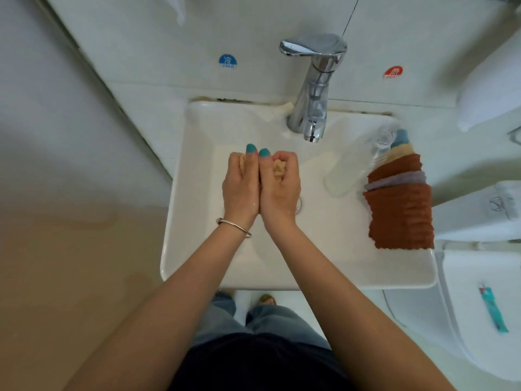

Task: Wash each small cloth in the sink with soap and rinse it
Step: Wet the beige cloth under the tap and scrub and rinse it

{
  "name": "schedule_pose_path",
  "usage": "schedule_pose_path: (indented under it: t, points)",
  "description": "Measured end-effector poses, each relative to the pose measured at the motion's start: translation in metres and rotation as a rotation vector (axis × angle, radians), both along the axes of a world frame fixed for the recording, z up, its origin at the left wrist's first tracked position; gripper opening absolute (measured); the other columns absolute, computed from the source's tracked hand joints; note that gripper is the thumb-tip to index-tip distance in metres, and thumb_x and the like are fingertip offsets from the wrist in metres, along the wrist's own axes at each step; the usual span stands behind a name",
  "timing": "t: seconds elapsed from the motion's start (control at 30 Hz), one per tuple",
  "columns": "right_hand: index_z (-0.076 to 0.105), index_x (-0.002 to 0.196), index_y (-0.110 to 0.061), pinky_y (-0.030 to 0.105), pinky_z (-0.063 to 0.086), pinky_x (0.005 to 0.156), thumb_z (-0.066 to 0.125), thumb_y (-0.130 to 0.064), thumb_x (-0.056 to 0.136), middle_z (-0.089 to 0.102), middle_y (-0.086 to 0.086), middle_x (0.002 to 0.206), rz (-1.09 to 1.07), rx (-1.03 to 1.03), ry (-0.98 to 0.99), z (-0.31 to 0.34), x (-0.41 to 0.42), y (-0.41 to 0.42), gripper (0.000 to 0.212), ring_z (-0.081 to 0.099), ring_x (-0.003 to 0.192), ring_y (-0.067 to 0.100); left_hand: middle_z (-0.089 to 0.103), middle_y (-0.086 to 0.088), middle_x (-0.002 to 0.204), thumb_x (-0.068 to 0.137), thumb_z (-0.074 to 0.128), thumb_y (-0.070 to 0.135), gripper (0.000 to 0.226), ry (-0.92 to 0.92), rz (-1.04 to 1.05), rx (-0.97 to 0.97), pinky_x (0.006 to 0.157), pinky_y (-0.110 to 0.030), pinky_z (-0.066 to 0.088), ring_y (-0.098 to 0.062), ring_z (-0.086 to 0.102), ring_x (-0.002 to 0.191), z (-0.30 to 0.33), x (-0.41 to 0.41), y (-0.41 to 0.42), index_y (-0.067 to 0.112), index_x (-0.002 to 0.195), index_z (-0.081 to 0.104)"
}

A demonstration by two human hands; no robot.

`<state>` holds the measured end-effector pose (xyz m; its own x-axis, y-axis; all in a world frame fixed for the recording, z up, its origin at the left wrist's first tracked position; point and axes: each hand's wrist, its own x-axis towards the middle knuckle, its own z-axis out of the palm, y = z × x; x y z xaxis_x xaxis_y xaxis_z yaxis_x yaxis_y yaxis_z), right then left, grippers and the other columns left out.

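Both grips, left hand (241,183) and right hand (280,187), squeeze a beige cloth (279,169) over the sink (197,221).

White tiled wall (158,46), beige floor (70,277), white toilet (479,320) just beside the basin

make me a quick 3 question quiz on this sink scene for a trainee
1. True or false: water is running from the tap.
2. What do the left hand and right hand hold? A) a brown cloth B) a beige cloth C) the bottle
3. On which side of the sink is the cloth stack?

Key
1. False: no stream shows below the spout.
2. B: both hands curl round the beige cloth over the basin.
3. The person's right, on the rim beside the clear bottle.
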<state>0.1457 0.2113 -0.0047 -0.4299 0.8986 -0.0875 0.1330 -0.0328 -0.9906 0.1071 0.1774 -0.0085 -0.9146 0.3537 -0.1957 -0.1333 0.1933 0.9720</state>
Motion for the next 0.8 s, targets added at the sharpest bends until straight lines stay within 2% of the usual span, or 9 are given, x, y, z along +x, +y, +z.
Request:
schedule_pose_path:
  t: [0.1, 0.2, 0.3, 0.37, 0.47, 0.6, 0.8]
  points:
    - [0.053, 0.095, -0.020, 0.009, 0.041, 0.057, 0.058, -0.032, 0.096, 0.057, -0.014, 0.070, 0.016, -0.055, -0.066, -0.005, -0.002, 0.002, 0.013, 0.054, 0.059, -0.009, 0.056, 0.013, 0.065, 0.097, 0.050, 0.048, 0.036, -0.048, 0.047, 0.042, 0.058, -0.013, 0.044, 0.002, 0.055, 0.060, 0.000, 0.001, 0.007, 0.020, 0.075, 0.047]
    - [0.056, 0.088, -0.026, 0.017, 0.046, 0.063, 0.057, -0.039, 0.095, 0.061, -0.012, 0.072, 0.046, -0.105, -0.114, -0.013, -0.003, 0.002, 0.015, 0.056, 0.063, -0.004, 0.050, 0.010, 0.059, 0.096, 0.055, 0.044, 0.042, -0.047, 0.110, 0.063, 0.059, -0.018, 0.044, -0.006, 0.049, 0.058, -0.006, -0.004, 0.010, 0.014, 0.068, 0.045]
    - [0.050, 0.074, -0.020, 0.019, 0.043, 0.058, 0.058, -0.040, 0.095, 0.053, -0.012, 0.062, 0.039, -0.123, -0.111, -0.014, -0.006, 0.002, 0.030, 0.050, 0.057, 0.003, 0.050, 0.002, 0.059, 0.095, 0.057, 0.043, 0.050, -0.079, 0.155, 0.098, 0.060, -0.024, 0.044, -0.010, 0.048, 0.058, -0.009, -0.006, 0.013, 0.001, 0.069, 0.051]
    - [0.045, 0.067, -0.019, 0.023, 0.041, 0.056, 0.059, -0.038, 0.095, 0.047, -0.011, 0.056, 0.038, -0.150, -0.106, -0.014, -0.008, 0.003, 0.036, 0.045, 0.056, 0.006, 0.050, 0.003, 0.056, 0.095, 0.056, 0.044, 0.050, -0.106, 0.158, 0.106, 0.060, -0.027, 0.044, -0.011, 0.048, 0.058, -0.011, -0.007, 0.014, 0.005, 0.065, 0.052]
    - [0.041, 0.062, -0.016, 0.027, 0.039, 0.056, 0.058, -0.037, 0.095, 0.044, -0.006, 0.056, 0.034, -0.179, -0.151, -0.014, -0.010, 0.006, 0.042, 0.042, 0.055, 0.008, 0.047, 0.011, 0.047, 0.096, 0.055, 0.042, 0.051, -0.147, 0.153, 0.081, 0.057, -0.023, 0.041, -0.007, 0.046, 0.052, -0.014, -0.008, 0.017, 0.015, 0.054, 0.047]
    - [0.044, 0.069, 0.004, 0.031, 0.039, 0.059, 0.053, -0.035, 0.097, 0.047, 0.007, 0.062, 0.053, -0.148, -0.193, -0.019, -0.008, 0.011, 0.049, 0.044, 0.059, 0.015, 0.037, 0.013, 0.039, 0.098, 0.054, 0.034, 0.056, -0.136, 0.128, 0.027, 0.051, -0.019, 0.034, -0.006, 0.036, 0.044, -0.019, -0.008, 0.021, 0.019, 0.047, 0.036]
    - [0.036, 0.058, -0.012, 0.033, 0.037, 0.059, 0.043, -0.025, 0.101, 0.041, 0.000, 0.054, 0.090, -0.060, -0.301, -0.023, -0.006, 0.020, 0.045, 0.041, 0.058, 0.017, 0.029, 0.011, 0.040, 0.098, 0.051, 0.026, 0.058, -0.146, 0.084, -0.010, 0.056, -0.031, 0.030, -0.012, 0.028, 0.048, -0.027, -0.014, 0.026, 0.018, 0.046, 0.026]
